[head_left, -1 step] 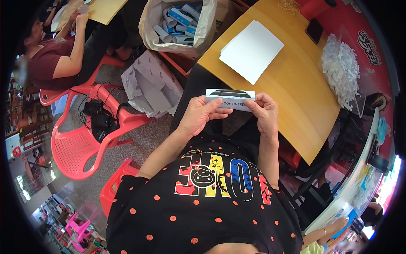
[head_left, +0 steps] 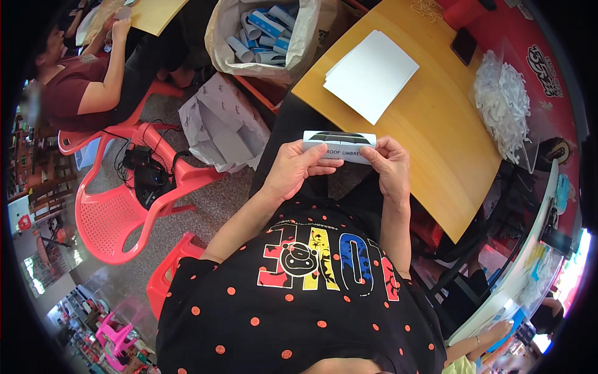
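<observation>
Both of my hands hold a rolled paper tube (head_left: 340, 147) in front of my body, level and lengthwise from left to right. It is white and grey-blue, printed with a dark umbrella picture and lettering. At its left end, my left hand (head_left: 301, 163) pinches it, thumb on the front and fingers underneath. My right hand (head_left: 389, 163) grips the other end, its thumb pressed on the front face. Beyond the tube, a stack of white paper sheets (head_left: 371, 76) lies on the yellow wooden table (head_left: 448, 181). What is behind the tube is hidden.
A white sack (head_left: 218, 37) of similar blue-and-white tubes stands beyond the table's left edge, near an opened carton (head_left: 218, 121). On the table are a phone (head_left: 463, 46) and a clear bin (head_left: 506, 106) of white strips. A pink chair (head_left: 112, 218) holds black cables; another person sits at far left.
</observation>
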{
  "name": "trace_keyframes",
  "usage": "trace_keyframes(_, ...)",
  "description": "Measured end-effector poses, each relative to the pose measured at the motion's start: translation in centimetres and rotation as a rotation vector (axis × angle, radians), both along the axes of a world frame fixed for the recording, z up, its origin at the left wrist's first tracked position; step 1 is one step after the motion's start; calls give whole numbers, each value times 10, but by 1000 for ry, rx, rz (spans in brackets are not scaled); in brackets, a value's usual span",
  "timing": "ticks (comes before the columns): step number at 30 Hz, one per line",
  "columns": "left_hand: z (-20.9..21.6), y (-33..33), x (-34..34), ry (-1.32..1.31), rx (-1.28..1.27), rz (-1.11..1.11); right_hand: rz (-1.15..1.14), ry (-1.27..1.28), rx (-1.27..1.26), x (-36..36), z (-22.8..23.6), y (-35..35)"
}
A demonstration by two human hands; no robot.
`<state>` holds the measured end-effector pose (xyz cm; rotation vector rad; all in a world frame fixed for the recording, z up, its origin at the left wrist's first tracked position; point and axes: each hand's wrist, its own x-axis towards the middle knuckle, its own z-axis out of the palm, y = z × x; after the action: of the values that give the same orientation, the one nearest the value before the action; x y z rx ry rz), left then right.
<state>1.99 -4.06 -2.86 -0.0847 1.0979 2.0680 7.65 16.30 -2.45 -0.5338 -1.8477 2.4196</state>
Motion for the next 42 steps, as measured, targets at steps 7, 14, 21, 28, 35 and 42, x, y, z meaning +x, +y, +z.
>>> trace_keyframes(7,1,-1,-1,92,-52,29,19,-6,-59,-2,-5,-1)
trace_keyframes(14,1,0,-2,339,-163,101,-65,133,825,-3,18,-8)
trace_keyframes(21,11,2,2,856,-401,89,64,410,1090,-2,21,0)
trace_keyframes(28,16,9,1,1095,-524,145,145,585,1213,-7,16,14)
trace_keyframes(35,26,21,-1,1074,-477,173,112,596,1183,-13,21,17)
trace_keyframes(42,25,24,-1,1142,-499,196,80,568,1166,-12,18,16)
